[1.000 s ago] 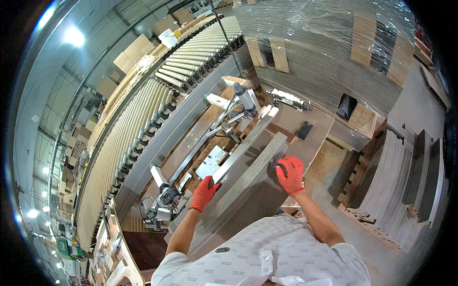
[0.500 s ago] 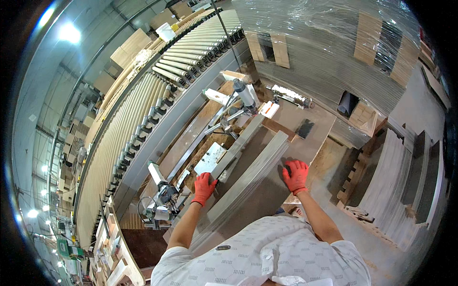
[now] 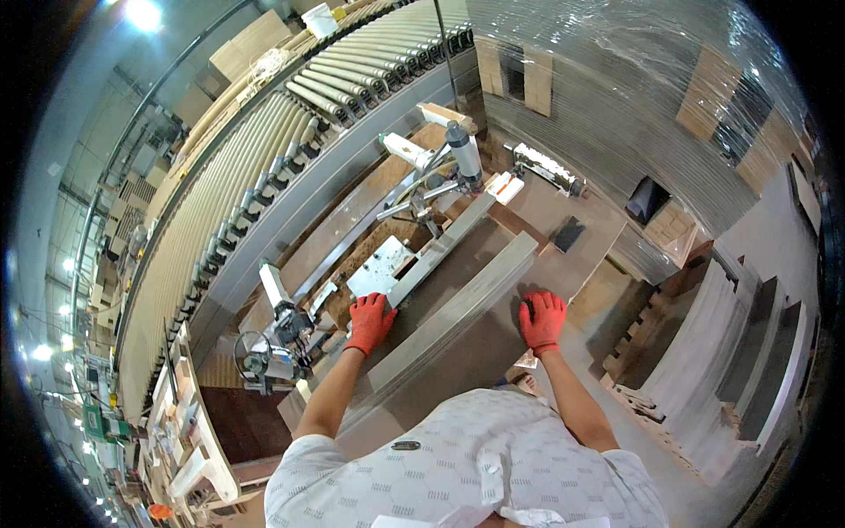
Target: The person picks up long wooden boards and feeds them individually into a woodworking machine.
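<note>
My two hands wear red gloves. In front of me lies a pile of flat grey-brown boards (image 3: 458, 317), its layered edges running diagonally from lower left to upper right. My left hand (image 3: 371, 323) is on the far side of the pile, beside the end of a long grey bar (image 3: 440, 251); its fingers point away from me, and the fingertips' contact is hard to see. My right hand (image 3: 542, 319) rests on the brown face of the near board at the right, fingers extended and slightly bent. Neither hand visibly grips anything.
Beyond the bar stands a machine with a white plate (image 3: 381, 267) and a grey cylinder (image 3: 463, 151). A roller conveyor (image 3: 264, 141) curves along the left. Plastic-wrapped stacks (image 3: 607, 97) rise at the back right. More stacked boards (image 3: 704, 326) sit on a pallet at right.
The view has swung slightly, shifting the scene. My left hand is a little higher in the picture, still beside the bar's end. The right hand stays on the board.
</note>
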Tool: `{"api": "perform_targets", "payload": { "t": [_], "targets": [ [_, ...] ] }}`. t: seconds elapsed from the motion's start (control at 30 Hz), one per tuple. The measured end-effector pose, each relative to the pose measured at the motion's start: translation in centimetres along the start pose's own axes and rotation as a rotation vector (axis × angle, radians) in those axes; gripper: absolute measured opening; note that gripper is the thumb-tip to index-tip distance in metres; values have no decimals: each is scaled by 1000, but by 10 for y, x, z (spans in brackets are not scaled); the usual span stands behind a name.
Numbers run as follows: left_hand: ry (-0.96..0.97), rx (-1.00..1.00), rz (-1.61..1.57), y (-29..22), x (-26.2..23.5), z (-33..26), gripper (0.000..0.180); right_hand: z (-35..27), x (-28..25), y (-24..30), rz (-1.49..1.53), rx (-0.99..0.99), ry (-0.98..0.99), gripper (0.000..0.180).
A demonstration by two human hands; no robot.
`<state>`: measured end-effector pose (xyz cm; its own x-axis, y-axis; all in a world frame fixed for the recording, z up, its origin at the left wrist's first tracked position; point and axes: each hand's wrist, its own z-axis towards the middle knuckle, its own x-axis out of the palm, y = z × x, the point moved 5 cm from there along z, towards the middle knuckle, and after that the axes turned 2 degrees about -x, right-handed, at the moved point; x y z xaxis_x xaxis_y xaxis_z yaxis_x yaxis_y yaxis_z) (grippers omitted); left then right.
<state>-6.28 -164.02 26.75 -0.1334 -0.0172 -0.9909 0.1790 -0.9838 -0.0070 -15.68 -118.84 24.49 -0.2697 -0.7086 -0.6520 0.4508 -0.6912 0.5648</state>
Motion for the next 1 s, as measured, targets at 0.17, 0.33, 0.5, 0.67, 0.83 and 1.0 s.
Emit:
{"api": "perform_targets", "payload": {
  "t": [0.17,0.33,0.5,0.67,0.83,1.0],
  "targets": [
    [-16,-66,30,16,17,3,56,0,2,-2,10,4,30,25],
    [103,-30,-123,31,32,17,56,0,7,-1,-44,8,26,25],
    [113,-28,-237,25,37,26,53,2,10,1,-35,-3,17,26],
    [289,-220,-234,20,50,27,61,2,5,5,69,20,-28,29],
    [456,-283,-132,-1,53,45,75,27,-29,65,339,-161,-275,34],
    [569,-398,-194,1,42,43,85,91,-35,225,399,-635,270,38]
  ]
}}
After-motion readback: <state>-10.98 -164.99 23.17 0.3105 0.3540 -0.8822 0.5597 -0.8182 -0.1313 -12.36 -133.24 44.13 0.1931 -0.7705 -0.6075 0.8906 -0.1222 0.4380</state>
